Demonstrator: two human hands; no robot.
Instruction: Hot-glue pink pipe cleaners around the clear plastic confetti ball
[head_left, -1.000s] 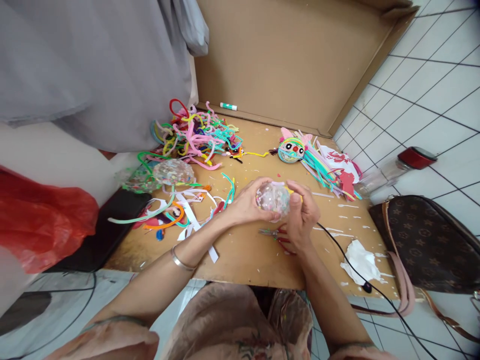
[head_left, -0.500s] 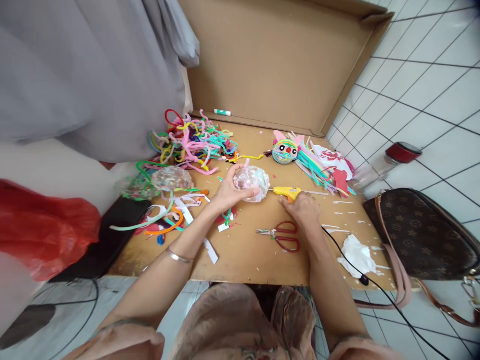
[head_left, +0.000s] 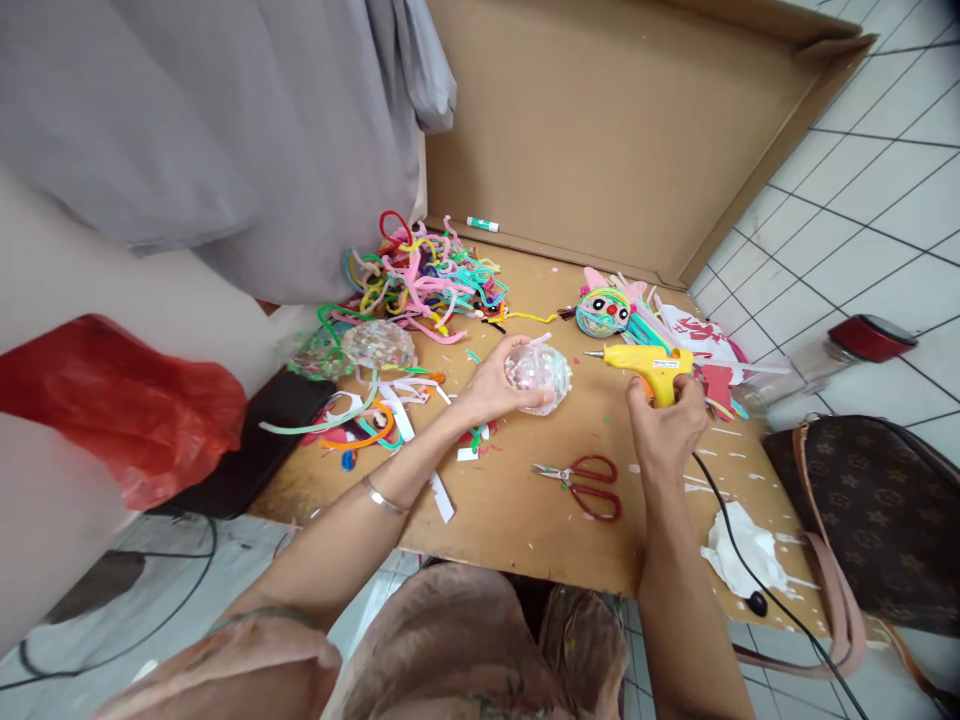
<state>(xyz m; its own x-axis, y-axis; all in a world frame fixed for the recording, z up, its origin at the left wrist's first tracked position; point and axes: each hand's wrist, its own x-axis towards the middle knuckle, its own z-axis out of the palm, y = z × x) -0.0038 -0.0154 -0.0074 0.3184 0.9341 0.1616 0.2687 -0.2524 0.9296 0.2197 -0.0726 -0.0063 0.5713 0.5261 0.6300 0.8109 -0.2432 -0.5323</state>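
Just above the middle of the table, my left hand (head_left: 501,385) is closed around a clear, lumpy ball (head_left: 541,376) with pale pink and white bits in it. To its right, my right hand (head_left: 667,425) grips a yellow hot glue gun (head_left: 649,362) by the handle. The gun's metal nozzle points left at the ball, with a gap between them. On the table below lie scissors (head_left: 592,485) with red handles, blades to the left. Behind the gun rests a round, yarn-wrapped face (head_left: 603,312) with button eyes, a red nose and pink ears.
A tangle of coloured pipe cleaners (head_left: 420,275) and another clear ball (head_left: 380,344) lie on the left. Crumpled tissue (head_left: 742,550), a brown handbag (head_left: 877,520) and a red-lidded bottle (head_left: 870,338) are on the right. A cardboard panel (head_left: 600,130) stands behind. The gun's black cord (head_left: 731,530) trails toward me.
My right hand has pulled the glue gun rightward and up, so its nozzle is now apart from the ball. My left hand still holds the ball. The whole view has shifted slightly.
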